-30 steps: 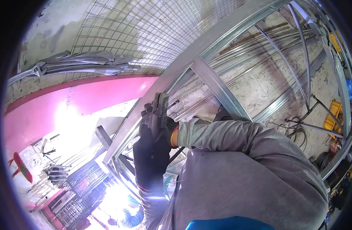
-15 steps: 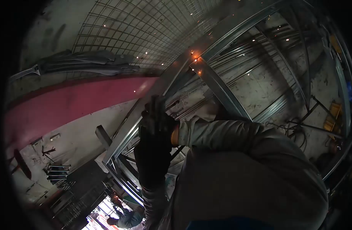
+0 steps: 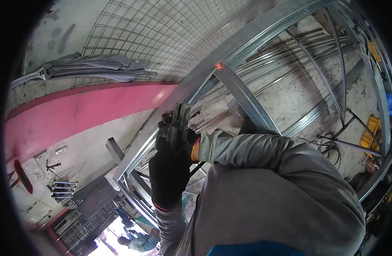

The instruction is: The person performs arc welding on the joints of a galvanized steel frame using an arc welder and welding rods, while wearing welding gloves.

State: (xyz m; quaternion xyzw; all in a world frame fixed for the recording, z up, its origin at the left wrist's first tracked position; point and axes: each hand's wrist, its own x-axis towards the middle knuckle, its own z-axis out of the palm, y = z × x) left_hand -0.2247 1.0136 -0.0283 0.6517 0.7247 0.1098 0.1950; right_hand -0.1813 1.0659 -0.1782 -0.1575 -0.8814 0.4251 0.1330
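My left hand (image 3: 168, 181), in a black glove, comes up from the bottom and is closed against the body of a dark electrode holder (image 3: 183, 112). My right hand (image 3: 188, 138), its glove cuff yellow and red, reaches in from the right and meets the left at the same holder; its fingers are largely hidden. Beyond the holder's tip, a small orange-red glowing spot (image 3: 219, 66) marks a joint on the metal frame (image 3: 251, 36), where a crossbar (image 3: 247, 98) meets the long beam.
Wire mesh (image 3: 162, 34) and a pink band (image 3: 85, 106) lie left of the frame. Grey cloth (image 3: 98, 68) hangs over the mesh. Steel bars (image 3: 311, 117), a yellow crate (image 3: 370, 135) and cables (image 3: 332, 149) lie to the right. Another person (image 3: 140, 242) is far off at lower left.
The flying sparks have gone and the bright joint has faded to a small glow. The whole view is lighter. Both hands stay in nearly the same place.
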